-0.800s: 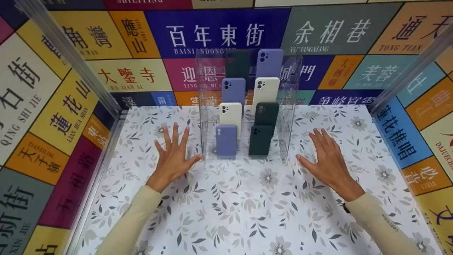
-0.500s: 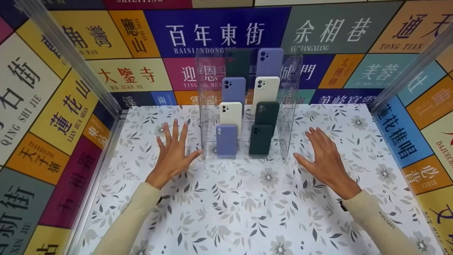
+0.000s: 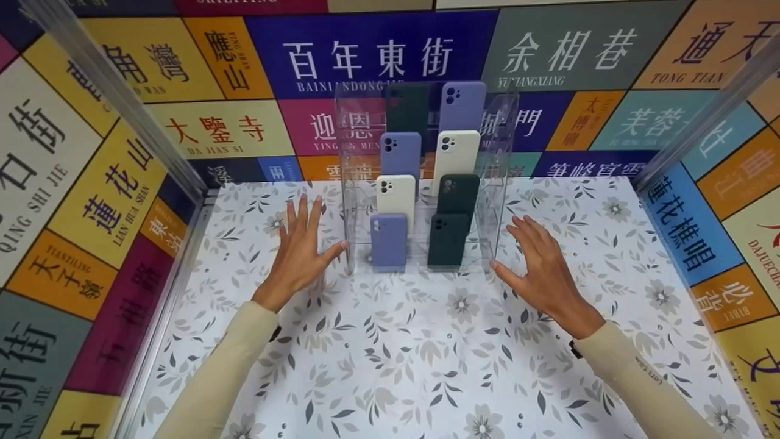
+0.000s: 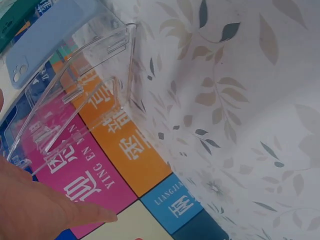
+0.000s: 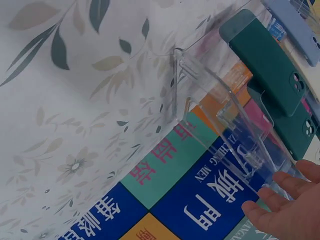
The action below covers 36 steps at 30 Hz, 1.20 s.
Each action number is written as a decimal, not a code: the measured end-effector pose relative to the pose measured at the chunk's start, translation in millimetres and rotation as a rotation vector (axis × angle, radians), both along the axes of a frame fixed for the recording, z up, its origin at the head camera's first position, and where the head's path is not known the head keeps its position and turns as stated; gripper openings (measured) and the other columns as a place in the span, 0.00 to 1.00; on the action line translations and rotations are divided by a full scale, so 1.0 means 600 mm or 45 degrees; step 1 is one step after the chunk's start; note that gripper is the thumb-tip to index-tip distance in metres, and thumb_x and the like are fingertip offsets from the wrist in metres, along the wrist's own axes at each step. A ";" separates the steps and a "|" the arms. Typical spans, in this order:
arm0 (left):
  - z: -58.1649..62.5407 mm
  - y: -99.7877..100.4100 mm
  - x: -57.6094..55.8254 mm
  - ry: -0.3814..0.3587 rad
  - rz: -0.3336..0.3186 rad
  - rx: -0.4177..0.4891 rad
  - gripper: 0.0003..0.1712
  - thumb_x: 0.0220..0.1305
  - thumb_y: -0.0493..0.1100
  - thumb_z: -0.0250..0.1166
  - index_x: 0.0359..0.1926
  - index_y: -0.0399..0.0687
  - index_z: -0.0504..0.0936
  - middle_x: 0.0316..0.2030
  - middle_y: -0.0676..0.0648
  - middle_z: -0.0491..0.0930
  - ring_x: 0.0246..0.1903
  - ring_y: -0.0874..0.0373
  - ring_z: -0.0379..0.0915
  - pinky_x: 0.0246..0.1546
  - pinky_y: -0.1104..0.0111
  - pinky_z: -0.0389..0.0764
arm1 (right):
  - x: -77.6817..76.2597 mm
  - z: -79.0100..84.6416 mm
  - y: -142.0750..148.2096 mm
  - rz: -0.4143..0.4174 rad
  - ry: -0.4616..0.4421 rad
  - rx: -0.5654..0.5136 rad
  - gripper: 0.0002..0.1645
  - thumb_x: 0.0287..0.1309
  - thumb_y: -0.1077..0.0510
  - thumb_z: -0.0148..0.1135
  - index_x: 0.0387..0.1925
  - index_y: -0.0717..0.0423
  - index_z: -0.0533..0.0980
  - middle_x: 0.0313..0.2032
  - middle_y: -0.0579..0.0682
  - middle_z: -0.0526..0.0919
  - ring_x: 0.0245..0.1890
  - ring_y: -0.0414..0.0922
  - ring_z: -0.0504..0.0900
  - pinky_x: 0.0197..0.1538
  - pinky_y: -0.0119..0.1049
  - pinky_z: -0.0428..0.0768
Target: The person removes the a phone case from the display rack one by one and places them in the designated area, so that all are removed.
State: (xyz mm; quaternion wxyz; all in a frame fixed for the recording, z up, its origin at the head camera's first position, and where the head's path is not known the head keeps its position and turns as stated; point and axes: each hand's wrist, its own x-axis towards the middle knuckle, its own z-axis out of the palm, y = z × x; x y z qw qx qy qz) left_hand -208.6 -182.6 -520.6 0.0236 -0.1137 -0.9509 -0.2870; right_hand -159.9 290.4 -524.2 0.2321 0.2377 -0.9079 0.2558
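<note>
"What's closest?"

"Beige sleeves [image 3: 213,372] over the floral tabletop [image 3: 396,353], then the right hand [image 3: 541,277] at one o'clock and the left hand [image 3: 298,256] at eleven. Each grip is wide, fingers extended; I can't tell whether either touches the clear stand [image 3: 491,225]."

"Where's that?"

"Twelve o'clock, between the hands. Its front tier carries a lilac case [image 3: 389,241] toward seven, a dark green case [image 3: 448,241] toward five."

"Farther?"

"Rear green case [image 3: 407,110] toward eleven, rear lilac case [image 3: 463,107] toward one, then a lettered wall [image 3: 378,27]."
</note>
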 end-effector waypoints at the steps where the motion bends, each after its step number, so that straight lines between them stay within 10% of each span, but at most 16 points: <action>1: 0.002 0.001 -0.002 -0.002 -0.003 0.026 0.61 0.76 0.69 0.65 0.92 0.53 0.40 0.89 0.42 0.26 0.86 0.37 0.16 0.77 0.24 0.37 | 0.000 0.000 -0.004 0.010 0.003 -0.008 0.45 0.60 0.54 0.82 0.72 0.71 0.75 0.74 0.70 0.74 0.76 0.70 0.69 0.72 0.77 0.66; 36: 0.056 0.029 -0.091 -0.098 -0.037 0.561 0.55 0.78 0.56 0.69 0.91 0.53 0.47 0.88 0.43 0.49 0.85 0.41 0.49 0.83 0.41 0.55 | -0.032 -0.028 -0.138 0.227 -0.198 -0.200 0.38 0.70 0.55 0.78 0.73 0.67 0.75 0.75 0.64 0.74 0.73 0.62 0.74 0.69 0.62 0.79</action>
